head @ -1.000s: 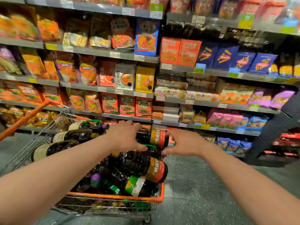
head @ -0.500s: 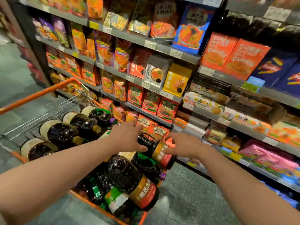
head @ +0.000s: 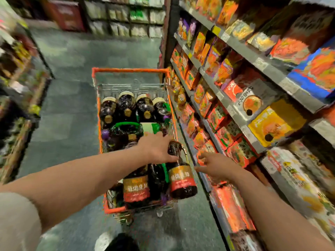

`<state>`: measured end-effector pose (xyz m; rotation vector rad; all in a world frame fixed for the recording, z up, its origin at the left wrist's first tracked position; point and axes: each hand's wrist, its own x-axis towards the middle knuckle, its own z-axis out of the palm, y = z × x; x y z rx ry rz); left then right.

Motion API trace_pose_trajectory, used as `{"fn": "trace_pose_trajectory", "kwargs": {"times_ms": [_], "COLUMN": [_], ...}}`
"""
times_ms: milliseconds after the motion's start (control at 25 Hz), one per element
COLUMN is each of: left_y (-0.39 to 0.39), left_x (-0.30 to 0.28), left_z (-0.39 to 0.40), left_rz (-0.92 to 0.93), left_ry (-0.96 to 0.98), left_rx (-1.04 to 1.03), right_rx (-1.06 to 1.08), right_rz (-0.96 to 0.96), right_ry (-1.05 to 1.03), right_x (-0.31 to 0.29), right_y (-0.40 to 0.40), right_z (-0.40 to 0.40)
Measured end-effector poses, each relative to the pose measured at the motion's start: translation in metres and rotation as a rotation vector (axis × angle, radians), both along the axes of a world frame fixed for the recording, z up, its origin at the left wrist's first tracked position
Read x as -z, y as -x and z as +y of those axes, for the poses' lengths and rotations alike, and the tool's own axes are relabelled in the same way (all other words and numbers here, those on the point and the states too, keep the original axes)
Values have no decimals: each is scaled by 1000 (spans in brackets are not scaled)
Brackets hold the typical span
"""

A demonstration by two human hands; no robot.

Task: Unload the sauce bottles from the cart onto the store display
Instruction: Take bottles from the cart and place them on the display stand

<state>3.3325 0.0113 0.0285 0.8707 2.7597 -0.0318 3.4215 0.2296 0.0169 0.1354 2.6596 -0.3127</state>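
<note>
The shelving (head: pixel 241 122) fills the right of the view, its tiers packed with boxes and pouches of noodles and snacks, and it runs close along the orange-rimmed wire cart (head: pixel 130 70) standing in the aisle on the grey floor (head: pixel 72 98). The cart is loaded with dark sauce bottles (head: pixel 126 107): a row lies with caps toward the viewer at the far end, more are heaped in the middle, and two large ones with red and gold labels lie at the near end. The rightmost of these, the near bottle (head: pixel 182 180), is the one in hand; it rides above the cart's right edge, neck pointing away. These look like big, full bottles, so I judge them heavy, stiff and smooth-walled, likely slick where the label stops, and apt to roll against each other when one is drawn out. The moulded loop handle near the shoulder looks the surest hold, with a second palm under the labelled belly to carry the weight. The left hand (head: pixel 155 149) curls over that bottle's shoulder, thumb along its side. The right hand (head: pixel 213 166) hangs just beside the label, fingers loosely spread, holding nothing; blur hides whether a fingertip touches.
</note>
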Motion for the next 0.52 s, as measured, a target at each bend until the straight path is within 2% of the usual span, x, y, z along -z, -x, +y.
{"fn": "trace_pose_trajectory", "kwargs": {"times_ms": [160, 520], "left_y": [-14, 8], "left_x": [17, 57], "left_z": [2, 45], "left_rz": [-75, -68], "left_ry": [-21, -29], "left_rx": [-152, -341], "right_rx": [-88, -240], "right_rz": [15, 6], "right_ry": [-23, -177], "right_x": [12, 60], "right_y": [28, 105], "right_z": [11, 30]}}
